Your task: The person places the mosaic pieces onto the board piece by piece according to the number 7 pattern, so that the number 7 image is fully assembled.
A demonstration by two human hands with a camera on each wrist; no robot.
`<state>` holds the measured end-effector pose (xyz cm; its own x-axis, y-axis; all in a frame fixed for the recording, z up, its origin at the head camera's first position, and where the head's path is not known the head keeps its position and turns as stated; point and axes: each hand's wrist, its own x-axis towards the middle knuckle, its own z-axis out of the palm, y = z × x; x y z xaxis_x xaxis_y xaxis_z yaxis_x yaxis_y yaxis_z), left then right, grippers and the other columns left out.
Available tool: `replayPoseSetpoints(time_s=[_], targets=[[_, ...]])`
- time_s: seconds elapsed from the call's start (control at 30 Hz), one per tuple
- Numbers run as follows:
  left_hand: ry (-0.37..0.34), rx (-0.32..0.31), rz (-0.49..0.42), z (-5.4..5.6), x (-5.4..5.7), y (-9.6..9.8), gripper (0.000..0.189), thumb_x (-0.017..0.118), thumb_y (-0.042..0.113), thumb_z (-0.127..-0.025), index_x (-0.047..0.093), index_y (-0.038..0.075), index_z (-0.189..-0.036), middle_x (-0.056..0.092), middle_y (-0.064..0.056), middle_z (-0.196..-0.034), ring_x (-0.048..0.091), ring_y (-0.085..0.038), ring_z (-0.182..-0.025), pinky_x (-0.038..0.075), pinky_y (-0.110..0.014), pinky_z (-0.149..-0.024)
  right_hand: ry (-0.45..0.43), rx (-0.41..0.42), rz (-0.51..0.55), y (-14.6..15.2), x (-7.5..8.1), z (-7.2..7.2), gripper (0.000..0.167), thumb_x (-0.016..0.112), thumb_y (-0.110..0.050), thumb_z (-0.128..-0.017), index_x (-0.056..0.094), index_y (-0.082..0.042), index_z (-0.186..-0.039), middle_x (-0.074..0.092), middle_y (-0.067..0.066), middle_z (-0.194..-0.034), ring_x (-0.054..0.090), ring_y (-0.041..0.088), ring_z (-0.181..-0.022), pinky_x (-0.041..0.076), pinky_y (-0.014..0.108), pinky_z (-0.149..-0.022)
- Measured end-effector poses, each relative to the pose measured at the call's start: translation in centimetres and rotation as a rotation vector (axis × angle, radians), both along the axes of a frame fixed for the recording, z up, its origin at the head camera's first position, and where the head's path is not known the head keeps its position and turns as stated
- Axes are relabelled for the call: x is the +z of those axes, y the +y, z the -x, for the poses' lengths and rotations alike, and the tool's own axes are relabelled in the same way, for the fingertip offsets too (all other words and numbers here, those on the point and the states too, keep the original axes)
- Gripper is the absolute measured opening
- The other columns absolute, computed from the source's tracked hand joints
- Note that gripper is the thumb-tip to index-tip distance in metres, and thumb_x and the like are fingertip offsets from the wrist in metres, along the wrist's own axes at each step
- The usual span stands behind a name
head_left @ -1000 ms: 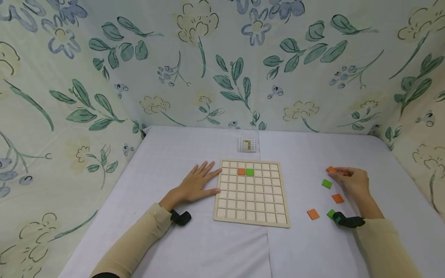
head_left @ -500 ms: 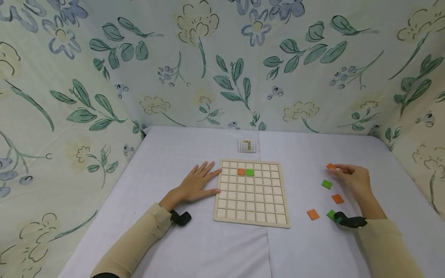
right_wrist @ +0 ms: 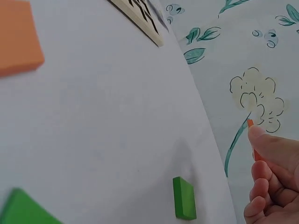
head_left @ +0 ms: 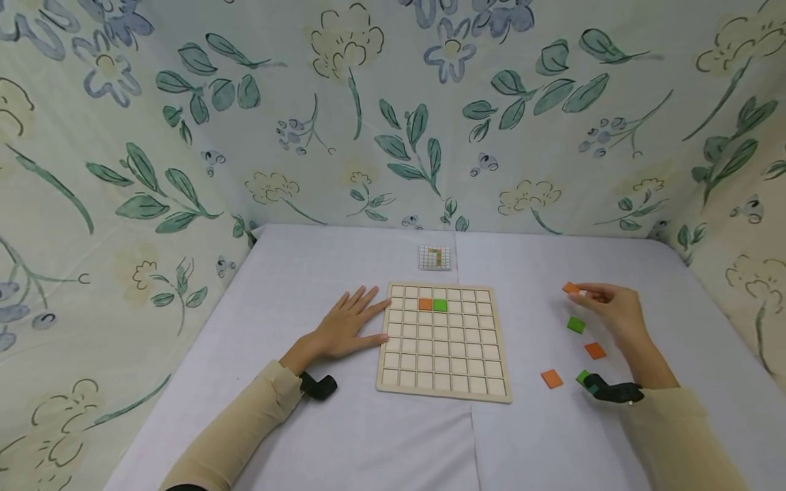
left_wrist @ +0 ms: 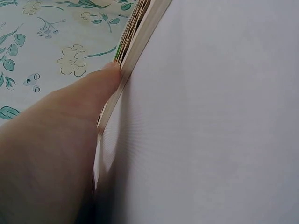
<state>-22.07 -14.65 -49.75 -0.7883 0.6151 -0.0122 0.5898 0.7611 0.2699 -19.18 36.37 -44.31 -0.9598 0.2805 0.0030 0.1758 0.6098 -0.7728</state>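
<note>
A wooden grid board (head_left: 443,395) lies mid-table, with an orange tile (head_left: 426,304) and a green tile (head_left: 440,305) side by side in its second row from the back. My left hand (head_left: 345,326) is spread flat at the board's left side, thumb and a fingertip touching the edge; in the left wrist view the thumb (left_wrist: 88,88) presses on the rim. To the right, my right hand (head_left: 614,310) pinches an orange tile (head_left: 570,288) between thumb and fingers, raised off the table in the right wrist view. Just below it lies a green tile (head_left: 576,324).
Loose tiles lie right of the board: an orange tile (head_left: 595,350), another orange tile (head_left: 552,378) and a green tile (head_left: 583,376) partly behind the right wrist camera (head_left: 614,390). A small pattern card (head_left: 434,258) sits behind the board. Floral cloth (head_left: 368,136) hangs behind the table.
My right hand has moved a little left and away from me, carrying the orange tile. The left hand and the board stay in place.
</note>
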Motion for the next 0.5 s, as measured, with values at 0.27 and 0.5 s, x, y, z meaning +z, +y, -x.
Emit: replayPoseSetpoints(time_s=[0.27, 0.5], targets=[[0.000, 0.003, -0.001, -0.1, -0.1, 0.0, 0.082, 0.036, 0.074, -0.094, 0.017, 0.031, -0.161, 0.004, -0.006, -0.167, -0.003, -0.030, -0.152, -0.002, -0.052, -0.119, 0.015, 0.049, 0.001, -1.7, 1.1, -0.2, 0.061, 0.074, -0.041, -0.090, 0.063, 0.006, -0.128, 0.053, 0.010, -0.099, 0.043, 0.019, -0.086, 0.041, 0.020, -0.058], [0.000, 0.001, 0.003, 0.0, -0.1, 0.0, 0.082, 0.035, 0.075, -0.094, 0.017, 0.031, -0.161, 0.004, -0.006, -0.167, -0.003, -0.029, -0.152, -0.002, -0.052, -0.119, 0.056, 0.054, -0.012, -3.1, 0.7, 0.3, 0.062, 0.079, -0.043, -0.085, 0.066, 0.002, -0.125, 0.055, 0.010, -0.095, 0.047, 0.021, -0.084, 0.049, 0.026, -0.059]])
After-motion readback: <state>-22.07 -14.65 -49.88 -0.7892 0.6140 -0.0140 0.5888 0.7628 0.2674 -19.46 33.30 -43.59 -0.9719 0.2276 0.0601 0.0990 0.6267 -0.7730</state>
